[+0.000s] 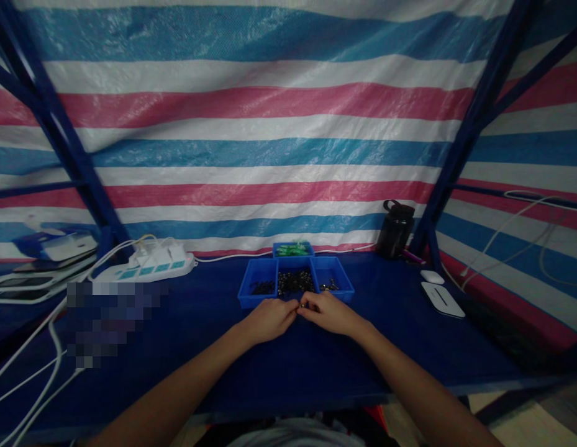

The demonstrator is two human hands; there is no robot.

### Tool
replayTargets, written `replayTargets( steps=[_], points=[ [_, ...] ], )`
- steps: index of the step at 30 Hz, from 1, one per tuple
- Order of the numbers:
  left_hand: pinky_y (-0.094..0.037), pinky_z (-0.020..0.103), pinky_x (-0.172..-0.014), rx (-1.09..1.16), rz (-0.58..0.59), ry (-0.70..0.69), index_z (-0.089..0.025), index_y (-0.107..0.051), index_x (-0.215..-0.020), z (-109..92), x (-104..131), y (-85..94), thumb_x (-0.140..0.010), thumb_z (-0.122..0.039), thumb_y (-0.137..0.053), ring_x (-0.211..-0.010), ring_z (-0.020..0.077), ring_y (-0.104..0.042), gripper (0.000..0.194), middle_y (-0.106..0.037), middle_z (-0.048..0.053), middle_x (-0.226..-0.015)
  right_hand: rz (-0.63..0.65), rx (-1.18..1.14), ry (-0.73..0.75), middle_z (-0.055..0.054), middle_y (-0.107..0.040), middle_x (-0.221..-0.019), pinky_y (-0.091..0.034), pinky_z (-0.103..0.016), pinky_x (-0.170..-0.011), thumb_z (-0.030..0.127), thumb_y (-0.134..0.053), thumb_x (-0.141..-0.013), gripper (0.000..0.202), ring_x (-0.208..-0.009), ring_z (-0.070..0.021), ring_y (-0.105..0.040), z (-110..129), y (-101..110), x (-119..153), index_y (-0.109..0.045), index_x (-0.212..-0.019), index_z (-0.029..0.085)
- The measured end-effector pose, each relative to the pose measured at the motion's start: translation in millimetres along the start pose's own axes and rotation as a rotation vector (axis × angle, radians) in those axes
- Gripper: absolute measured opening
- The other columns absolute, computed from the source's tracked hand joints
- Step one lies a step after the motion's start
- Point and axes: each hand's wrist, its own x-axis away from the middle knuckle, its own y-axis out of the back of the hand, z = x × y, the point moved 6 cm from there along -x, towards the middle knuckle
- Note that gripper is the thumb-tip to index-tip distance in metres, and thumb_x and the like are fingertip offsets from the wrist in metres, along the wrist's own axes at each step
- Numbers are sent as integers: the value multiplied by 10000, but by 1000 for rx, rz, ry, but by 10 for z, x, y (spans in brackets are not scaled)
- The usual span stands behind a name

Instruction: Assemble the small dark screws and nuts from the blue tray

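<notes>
Holding 1 small brassy piece (pixel 302 305): my right hand (pixel 328 312), thumb and forefinger pinched together on it, just in front of the blue trays. My left hand (pixel 272 320): fingers curled in, tips meeting the right at the piece; whether they gripped anything, I could not tell.

Trays, blue, 4, on the blue table (pixel 335 366): left tray (pixel 259 269), dark small parts; middle tray (pixel 292 264), a heap of black and shiny parts; right tray (pixel 326 268), a few metallic parts; rear tray (pixel 277 249), green items.

To my left: 1 white power strip (pixel 146 270), plugs seated. To my right: 1 black bottle (pixel 395 233), upright; 1 small white case (pixel 432 277); 1 flat white device (pixel 443 300), just beside the case.
</notes>
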Motion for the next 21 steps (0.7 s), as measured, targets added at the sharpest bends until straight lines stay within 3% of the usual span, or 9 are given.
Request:
replayTargets(
  steps=[5, 13, 21],
  points=[
    [-417, 246, -619, 10, -16, 24, -194, -553, -928, 19, 0, 22, -960, -301, -330, -705, 188, -631, 249, -644, 34, -753, 7, 83, 5, 12, -620, -653, -318, -210, -553, 245, -508, -862, 130, -589, -118, -555, -33, -17, -1, -604, -925, 183],
    [-401, 223, -608, 41, -25, 27, -189, -567, -915, -21, 6, 49, -944, -335, -381, -693, 169, -618, 238, -643, 31, -762, 82, 132, 4, -15, -633, -669, -291, -213, -527, 311, -538, -857, 181, -580, -118, -543, -67, -124, 4, -622, -810, 159],
    [-357, 201, -553, 101, -27, -34, -198, -575, -926, -90, 16, 98, -918, -289, -448, -647, 141, -605, 157, -642, 2, -734, 85, 136, 19, -8, -632, -661, -282, -213, -517, 249, -597, -795, 99, -573, -121, -534, -79, -164, -10, -617, -795, 152]
  ],
)
